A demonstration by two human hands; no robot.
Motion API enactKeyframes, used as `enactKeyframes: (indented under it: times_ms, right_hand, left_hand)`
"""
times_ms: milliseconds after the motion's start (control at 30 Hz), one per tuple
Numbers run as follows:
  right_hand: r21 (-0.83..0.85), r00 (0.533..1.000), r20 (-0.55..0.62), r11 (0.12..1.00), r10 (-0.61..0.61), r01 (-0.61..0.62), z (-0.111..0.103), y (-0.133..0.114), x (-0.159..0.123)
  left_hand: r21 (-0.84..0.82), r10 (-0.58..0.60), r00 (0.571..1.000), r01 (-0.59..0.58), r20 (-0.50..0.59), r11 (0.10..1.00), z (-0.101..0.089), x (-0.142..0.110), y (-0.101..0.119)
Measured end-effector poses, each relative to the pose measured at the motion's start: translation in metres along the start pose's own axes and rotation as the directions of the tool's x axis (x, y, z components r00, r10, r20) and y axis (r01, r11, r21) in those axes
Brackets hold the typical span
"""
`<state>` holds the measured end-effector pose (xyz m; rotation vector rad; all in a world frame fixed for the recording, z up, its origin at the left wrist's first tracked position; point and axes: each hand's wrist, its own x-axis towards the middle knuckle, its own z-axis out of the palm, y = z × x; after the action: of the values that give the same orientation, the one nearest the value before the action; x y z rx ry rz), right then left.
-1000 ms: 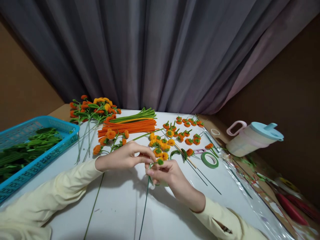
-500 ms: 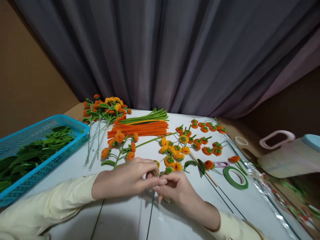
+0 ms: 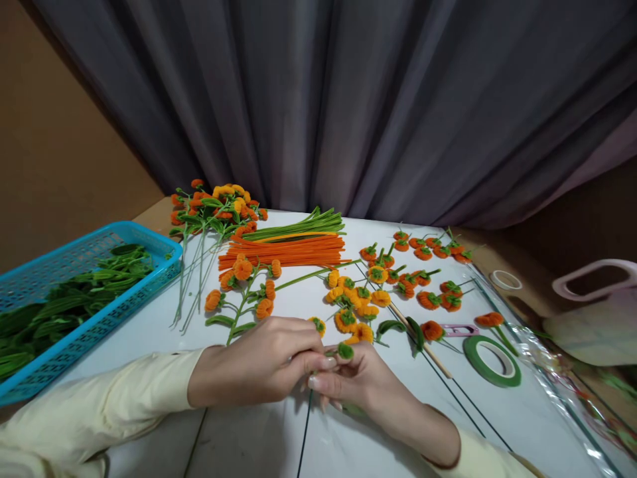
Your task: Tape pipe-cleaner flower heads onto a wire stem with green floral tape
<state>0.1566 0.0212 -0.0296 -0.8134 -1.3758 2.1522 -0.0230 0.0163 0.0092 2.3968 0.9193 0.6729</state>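
My left hand (image 3: 261, 365) and my right hand (image 3: 371, 385) meet at the front of the white tabletop, their thumbs and fingertips pinched close together. Between them shows a small fuzzy green piece (image 3: 345, 351), like chenille stem; the rest of it is hidden by my fingers. Just beyond my hands lies a cluster of yellow-orange chenille flowers (image 3: 346, 320). A branched stem with orange flowers (image 3: 242, 268) and green leaves lies beyond my left hand.
A blue basket (image 3: 169, 265) of green leaves stands left. Orange chenille stems (image 3: 283, 252) and finished flowers (image 3: 223, 206) lie at the back. Right are orange flower heads (image 3: 428, 300), green tape (image 3: 470, 352), a wooden stick (image 3: 438, 362) and a pitcher (image 3: 592, 332).
My hands have shifted slightly, and more of the green piece shows between my fingers. The view has turned a little to the left.
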Motion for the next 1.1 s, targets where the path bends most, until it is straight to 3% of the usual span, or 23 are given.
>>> enactKeyframes:
  times_ms: [367,533,900,1100]
  right_hand:
    - [-0.004,0.998,0.036,0.999,-0.052,0.052,-0.002,0.0,-0.001]
    - [-0.003,0.999,0.01,0.999,-0.045,0.045,-0.004,0.003,0.0]
    - [0.005,0.999,0.012,0.999,-0.05,0.05,0.002,-0.008,-0.006]
    - [-0.025,0.998,-0.026,0.998,-0.064,0.064,0.004,-0.012,-0.01]
  left_hand:
    - [-0.025,-0.005,1.0,0.005,0.015,1.0,0.003,0.0,-0.002]
    - [-0.103,-0.011,0.994,0.023,0.113,0.994,-0.004,0.003,-0.003]
    - [-0.052,0.067,0.941,-0.053,0.332,0.997,-0.03,0.009,-0.002]
    - [-0.051,-0.01,0.982,0.019,0.187,0.999,-0.04,0.009,-0.005]
